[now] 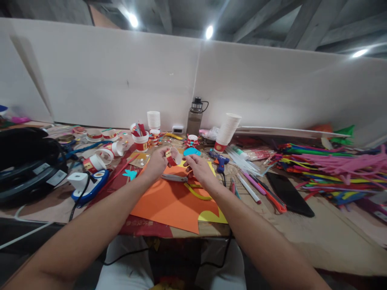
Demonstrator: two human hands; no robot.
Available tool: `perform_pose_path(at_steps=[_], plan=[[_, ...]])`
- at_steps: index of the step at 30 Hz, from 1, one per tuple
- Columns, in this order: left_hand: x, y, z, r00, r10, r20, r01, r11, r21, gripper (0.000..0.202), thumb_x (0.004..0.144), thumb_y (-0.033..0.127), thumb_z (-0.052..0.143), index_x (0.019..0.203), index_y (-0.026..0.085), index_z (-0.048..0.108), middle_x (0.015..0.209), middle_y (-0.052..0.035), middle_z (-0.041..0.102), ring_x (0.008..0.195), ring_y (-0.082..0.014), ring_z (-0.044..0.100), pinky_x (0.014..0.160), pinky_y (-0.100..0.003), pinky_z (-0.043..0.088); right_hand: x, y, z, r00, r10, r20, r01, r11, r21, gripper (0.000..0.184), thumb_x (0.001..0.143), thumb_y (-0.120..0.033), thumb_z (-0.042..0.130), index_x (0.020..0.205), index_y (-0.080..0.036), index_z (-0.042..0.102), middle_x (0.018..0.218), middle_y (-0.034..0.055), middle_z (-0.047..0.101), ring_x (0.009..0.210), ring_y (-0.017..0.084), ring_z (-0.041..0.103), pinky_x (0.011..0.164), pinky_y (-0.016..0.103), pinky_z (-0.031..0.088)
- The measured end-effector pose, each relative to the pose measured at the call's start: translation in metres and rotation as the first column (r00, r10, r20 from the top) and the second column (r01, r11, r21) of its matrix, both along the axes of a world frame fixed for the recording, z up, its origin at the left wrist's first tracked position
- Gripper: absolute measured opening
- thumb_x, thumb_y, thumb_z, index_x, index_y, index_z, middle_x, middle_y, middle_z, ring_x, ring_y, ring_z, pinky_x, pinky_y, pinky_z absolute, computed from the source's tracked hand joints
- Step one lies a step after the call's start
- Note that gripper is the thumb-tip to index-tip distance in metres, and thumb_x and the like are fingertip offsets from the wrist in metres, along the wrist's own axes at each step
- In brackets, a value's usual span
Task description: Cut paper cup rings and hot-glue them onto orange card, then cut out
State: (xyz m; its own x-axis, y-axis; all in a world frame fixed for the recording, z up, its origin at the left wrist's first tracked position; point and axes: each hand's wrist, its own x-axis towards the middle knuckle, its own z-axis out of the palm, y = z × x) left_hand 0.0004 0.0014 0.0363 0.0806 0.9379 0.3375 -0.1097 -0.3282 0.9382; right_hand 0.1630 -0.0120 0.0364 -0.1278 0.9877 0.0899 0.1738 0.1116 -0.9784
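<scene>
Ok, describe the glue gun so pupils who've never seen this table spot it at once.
Right of the bottle leans a tall cup stack. Just in front of its base lies the glue gun, its blue pistol shape unlike the straight markers nearby.

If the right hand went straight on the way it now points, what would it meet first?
Most likely the paper cup that the left hand holds, since the right hand points toward its open end. With one view, the depth is unclear, so it might pass slightly above.
</scene>
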Motion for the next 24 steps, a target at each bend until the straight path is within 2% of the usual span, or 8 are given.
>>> perform_pose_path(at_steps=[4,9,12,15,20,22,24], plan=[[-0.007,0.004,0.000,0.994,0.106,-0.025,-0.105,0.994,0.033,0.012,0.067,0.015,0.056,0.078,0.017,0.058,0.058,0.0030,0.059,0.042,-0.0087,0.050,0.042,-0.020,0.037,0.003,0.004,0.001,0.996,-0.078,-0.033,0.080,0.994,0.078,0.025,0.074,-0.043,0.063,0.077,-0.019,0.056,0.064,-0.0042,0.054,0.050,0.008,0.046,0.047,0.022,0.039],[-0.009,0.009,-0.004,0.995,0.095,-0.028,-0.094,0.995,0.046,0.015,0.068,0.015,0.059,0.083,0.016,0.060,0.064,0.0018,0.061,0.051,-0.0099,0.054,0.046,-0.020,0.041,0.000,-0.002,0.005,0.999,-0.038,-0.005,0.038,0.991,0.127,0.020,0.071,-0.036,0.066,0.071,-0.020,0.055,0.060,-0.0044,0.052,0.050,0.010,0.045,0.050,0.025,0.039],[-0.008,0.013,-0.007,0.995,0.098,0.032,-0.099,0.995,0.023,0.021,0.065,0.015,0.063,0.086,0.016,0.062,0.070,0.0008,0.063,0.058,-0.0100,0.055,0.050,-0.020,0.042,-0.001,-0.005,0.006,0.999,-0.006,0.033,0.000,0.986,0.164,0.016,0.070,-0.033,0.063,0.071,-0.020,0.054,0.060,-0.0044,0.052,0.052,0.010,0.045,0.052,0.025,0.039],[-0.009,0.017,-0.006,0.984,0.119,0.136,-0.117,0.993,-0.023,0.021,0.063,0.018,0.067,0.083,0.016,0.061,0.068,0.0013,0.062,0.056,-0.0087,0.053,0.050,-0.019,0.040,-0.001,-0.004,0.008,0.998,-0.002,0.056,-0.008,0.983,0.181,0.015,0.069,-0.031,0.063,0.069,-0.019,0.054,0.061,-0.0044,0.052,0.055,0.010,0.045,0.054,0.025,0.037],[-0.022,0.027,0.007,0.880,0.256,0.399,-0.221,0.966,-0.132,0.027,0.054,0.016,0.070,0.078,0.018,0.058,0.065,0.0044,0.062,0.052,-0.0078,0.054,0.050,-0.019,0.040,-0.003,-0.007,0.017,0.999,0.021,0.037,-0.028,0.978,0.207,0.019,0.068,-0.034,0.068,0.069,-0.018,0.058,0.063,-0.0036,0.054,0.057,0.010,0.045,0.056,0.025,0.037],[-0.031,0.032,0.013,0.834,0.312,0.455,-0.256,0.949,-0.182,0.027,0.054,0.013,0.068,0.078,0.019,0.057,0.064,0.0058,0.062,0.050,-0.0064,0.053,0.050,-0.018,0.039,-0.006,-0.018,0.027,0.999,0.042,0.026,-0.047,0.974,0.221,0.019,0.067,-0.034,0.071,0.069,-0.018,0.060,0.065,-0.0029,0.056,0.059,0.010,0.046,0.057,0.025,0.038],[-0.039,0.037,0.016,0.816,0.341,0.468,-0.273,0.939,-0.208,0.024,0.056,0.012,0.067,0.077,0.018,0.057,0.062,0.0062,0.061,0.049,-0.0057,0.053,0.049,-0.016,0.038,-0.010,-0.037,0.042,0.991,0.127,0.041,-0.133,0.969,0.207,0.019,0.067,-0.035,0.073,0.069,-0.019,0.062,0.064,-0.0026,0.058,0.059,0.011,0.049,0.058,0.025,0.040]])
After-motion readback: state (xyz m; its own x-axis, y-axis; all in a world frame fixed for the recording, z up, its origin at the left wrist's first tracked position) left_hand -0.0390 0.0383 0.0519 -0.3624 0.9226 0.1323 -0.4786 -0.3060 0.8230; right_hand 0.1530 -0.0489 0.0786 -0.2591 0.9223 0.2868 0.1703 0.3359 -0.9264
